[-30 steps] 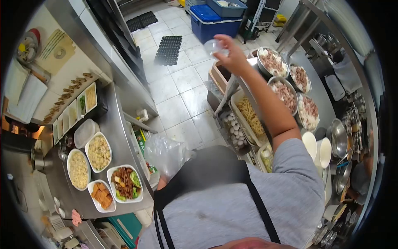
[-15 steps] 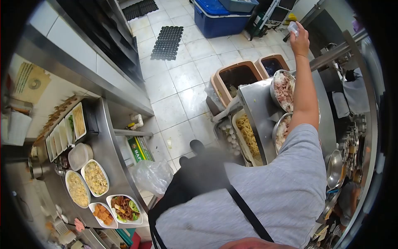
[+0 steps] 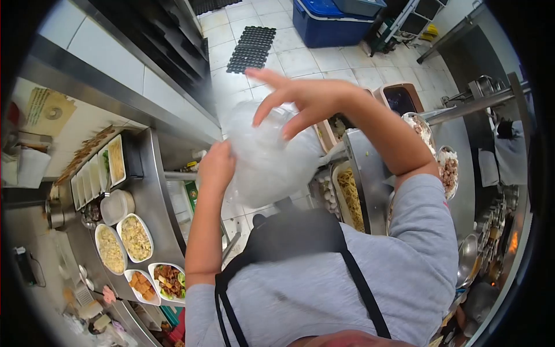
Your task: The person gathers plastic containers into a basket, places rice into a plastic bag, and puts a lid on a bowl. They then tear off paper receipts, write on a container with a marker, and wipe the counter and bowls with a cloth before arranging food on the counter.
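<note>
In front of my chest hangs a large clear plastic bag [image 3: 269, 176], its surface blurred by motion. At the bag's left edge my left hand [image 3: 217, 166] is closed in a fist on the plastic. My right hand [image 3: 300, 103] is over the top of the bag, fingers spread and apart, with nothing in its grip. The bag hides part of the tiled floor and of a brown bin [image 3: 328, 139] behind it.
On the left counter stand dishes of fried rice [image 3: 137, 237], orange cubes [image 3: 142, 285] and meat with greens [image 3: 169, 280]. At right are a tray of noodles [image 3: 349, 199], eggs [image 3: 328, 196] and bowls of meat and rice [image 3: 448, 170]. A blue bin [image 3: 332, 26] stands ahead.
My right hand has swung from the far right, where it held something clear, to over the bag, and is now open. The bag has risen, and my left hand has come into view gripping it.
</note>
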Demonstrator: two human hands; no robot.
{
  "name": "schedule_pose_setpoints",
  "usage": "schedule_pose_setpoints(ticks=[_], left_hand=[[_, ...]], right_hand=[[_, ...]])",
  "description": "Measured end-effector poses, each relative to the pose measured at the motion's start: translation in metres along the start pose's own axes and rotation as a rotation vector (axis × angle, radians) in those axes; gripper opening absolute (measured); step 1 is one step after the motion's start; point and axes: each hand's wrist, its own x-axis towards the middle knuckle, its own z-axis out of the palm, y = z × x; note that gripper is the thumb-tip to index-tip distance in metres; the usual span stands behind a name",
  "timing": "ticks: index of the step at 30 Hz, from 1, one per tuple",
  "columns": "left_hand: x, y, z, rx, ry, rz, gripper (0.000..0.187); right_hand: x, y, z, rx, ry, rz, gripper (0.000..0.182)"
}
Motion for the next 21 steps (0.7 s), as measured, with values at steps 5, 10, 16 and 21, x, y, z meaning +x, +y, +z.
schedule_pose_setpoints(ticks=[5, 10, 16, 21], left_hand=[[0.026, 0.050, -0.029, -0.944, 0.074, -0.022, 0.027], [0.011, 0.019, -0.031, -1.220, 0.575, -0.047, 0.041], [0.027, 0.002, -0.030, -1.636, 0.296, -0.116, 0.062], [0.052, -0.052, -0.049, -1.902, 0.297, -0.080, 0.064]], right_hand=[[0.030, 0.030, 0.035, 0.584, -0.224, -0.018, 0.037], [0.036, 0.036, 0.016, 0.150, 0.302, 0.216, 0.035], [0.098, 0.009, 0.058, -0.243, 0.508, -0.060, 0.034], [0.131, 0.002, 0.050, 0.150, 0.327, -0.028, 0.051]])
